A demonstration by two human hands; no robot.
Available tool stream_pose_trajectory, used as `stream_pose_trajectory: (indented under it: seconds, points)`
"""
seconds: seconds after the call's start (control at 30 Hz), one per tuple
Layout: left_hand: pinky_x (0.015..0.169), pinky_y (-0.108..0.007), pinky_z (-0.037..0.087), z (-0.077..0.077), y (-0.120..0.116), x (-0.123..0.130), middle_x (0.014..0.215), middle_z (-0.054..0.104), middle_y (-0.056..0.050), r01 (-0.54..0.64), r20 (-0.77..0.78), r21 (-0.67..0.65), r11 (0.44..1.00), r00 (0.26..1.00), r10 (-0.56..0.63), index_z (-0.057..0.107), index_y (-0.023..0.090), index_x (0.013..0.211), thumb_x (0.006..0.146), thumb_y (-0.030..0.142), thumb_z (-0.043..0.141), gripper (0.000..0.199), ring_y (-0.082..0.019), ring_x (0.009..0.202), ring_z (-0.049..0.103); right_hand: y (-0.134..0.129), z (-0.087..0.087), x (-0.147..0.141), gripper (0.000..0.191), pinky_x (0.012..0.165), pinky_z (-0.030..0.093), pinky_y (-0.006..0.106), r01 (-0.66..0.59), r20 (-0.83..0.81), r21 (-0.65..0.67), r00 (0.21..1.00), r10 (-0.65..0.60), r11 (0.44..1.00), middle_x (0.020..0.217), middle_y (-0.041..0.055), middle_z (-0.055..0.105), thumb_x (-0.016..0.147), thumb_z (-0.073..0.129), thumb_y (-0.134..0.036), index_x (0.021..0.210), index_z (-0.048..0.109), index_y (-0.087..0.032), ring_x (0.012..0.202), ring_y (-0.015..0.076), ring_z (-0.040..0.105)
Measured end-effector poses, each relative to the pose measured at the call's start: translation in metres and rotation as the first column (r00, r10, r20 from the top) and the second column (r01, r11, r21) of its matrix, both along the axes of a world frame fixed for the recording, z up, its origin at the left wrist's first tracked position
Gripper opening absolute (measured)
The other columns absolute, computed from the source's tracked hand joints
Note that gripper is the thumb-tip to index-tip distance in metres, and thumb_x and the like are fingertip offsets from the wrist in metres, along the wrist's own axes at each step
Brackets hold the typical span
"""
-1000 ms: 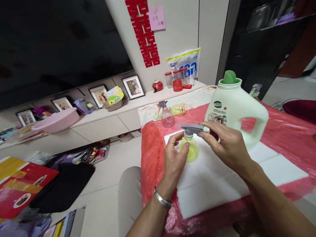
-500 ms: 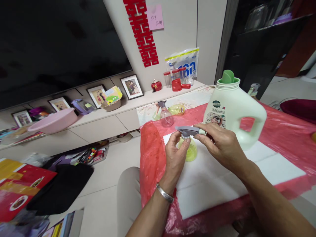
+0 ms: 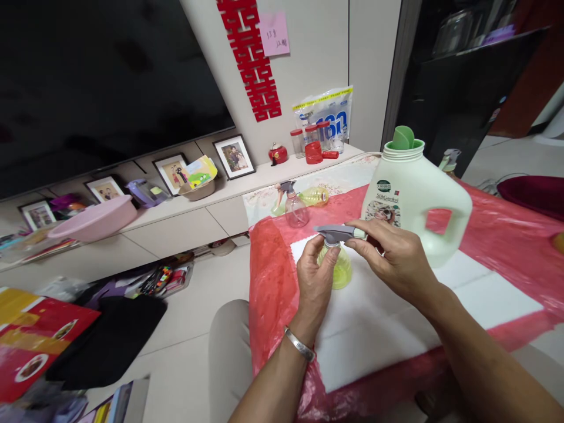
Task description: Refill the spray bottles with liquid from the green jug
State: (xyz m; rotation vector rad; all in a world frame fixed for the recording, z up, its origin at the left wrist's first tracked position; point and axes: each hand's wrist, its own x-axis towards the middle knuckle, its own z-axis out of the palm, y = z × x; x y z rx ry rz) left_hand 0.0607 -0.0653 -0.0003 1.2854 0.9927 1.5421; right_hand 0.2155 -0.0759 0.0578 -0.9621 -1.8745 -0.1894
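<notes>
1. Yellow spray bottle [image 3: 342, 275]: upright near the left edge of the white sheet [image 3: 379, 335]; contact between base and sheet not clear from this angle.
2. Gray spray head [image 3: 332, 233]: on top of the bottle's neck, pale nozzle end toward the right; tightness of the fit impossible to tell.
3. Left hand [image 3: 316, 273]: half closed, with thumb and fingers curved around the bottle's neck, just below the spray head; silver bracelet [image 3: 300, 345] at the wrist.
4. Right hand [image 3: 392, 252]: nearly closed, with the nozzle end pinched between thumb and fingers.
5. Pale green jug [image 3: 440, 194]: upright behind the right hand, with a green cup [image 3: 403, 138] in its open mouth.
6. Pink spray bottle [image 3: 296, 212]: upright beyond the left hand, with a second yellow bottle [image 3: 315, 197] on its side just behind.
7. Red plastic worktop cover [image 3: 271, 282]: beneath the white sheet, wrinkled along the left side.
8. Red-lidded jars [image 3: 298, 145]: on the ledge [image 3: 264, 174] by the wall, near a red pot [image 3: 278, 154].
</notes>
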Motion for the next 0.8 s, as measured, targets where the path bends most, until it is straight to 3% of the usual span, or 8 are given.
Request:
stream_pose_trajectory:
  seconds: [0.23, 0.4, 0.6, 0.8]
  points:
    - [0.099, -0.038, 0.046, -0.0059, 0.0003, 0.0022, 0.115, 0.070, -0.005, -0.051, -0.058, 0.039, 0.998, 0.997, 0.053, 0.066, 0.025, 0.116, 0.084, 0.036, 0.073, 0.035, -0.022, 0.109, 0.063, -0.0013, 0.0014, 0.0013, 0.018, 0.073, 0.042, 0.022, -0.011, -0.004, -0.007, 1.000, 0.010, 1.000, 0.093, 0.0002, 0.066, 0.093, 0.061, -0.017, 0.112, 0.061, -0.015, 0.076, 0.0079, 0.056]
    - [0.101, -0.037, 0.045, -0.0077, 0.0004, 0.0026, 0.119, 0.069, -0.004, -0.022, -0.055, 0.050, 0.998, 0.998, 0.025, 0.065, 0.026, 0.120, 0.086, 0.037, 0.071, 0.036, -0.021, 0.112, 0.062, 0.0000, 0.0012, 0.0012, 0.019, 0.075, 0.043, 0.022, -0.027, -0.017, -0.023, 1.000, 0.026, 0.999, 0.097, 0.0007, 0.066, 0.094, 0.060, -0.017, 0.113, 0.061, -0.017, 0.081, 0.0084, 0.059]
    - [0.106, -0.038, 0.043, -0.0034, -0.0016, 0.0051, 0.124, 0.068, -0.005, 0.003, 0.015, 0.055, 0.998, 1.000, -0.004, 0.064, 0.026, 0.121, 0.086, 0.038, 0.071, 0.038, -0.022, 0.119, 0.060, 0.0002, 0.0009, 0.0010, 0.021, 0.075, 0.043, 0.021, -0.033, -0.026, -0.033, 0.999, 0.032, 0.999, 0.095, -0.0001, 0.065, 0.094, 0.060, -0.017, 0.115, 0.061, -0.017, 0.079, 0.0072, 0.057]
    - [0.101, -0.036, 0.045, -0.0003, -0.0028, 0.0058, 0.119, 0.069, -0.004, 0.010, 0.026, 0.033, 0.999, 1.000, -0.011, 0.064, 0.025, 0.117, 0.088, 0.036, 0.068, 0.031, -0.021, 0.113, 0.062, -0.0012, 0.0025, 0.0006, 0.020, 0.074, 0.042, 0.021, -0.053, -0.042, -0.053, 0.998, 0.050, 0.997, 0.092, 0.0009, 0.065, 0.094, 0.060, -0.018, 0.113, 0.064, -0.014, 0.078, 0.0069, 0.056]
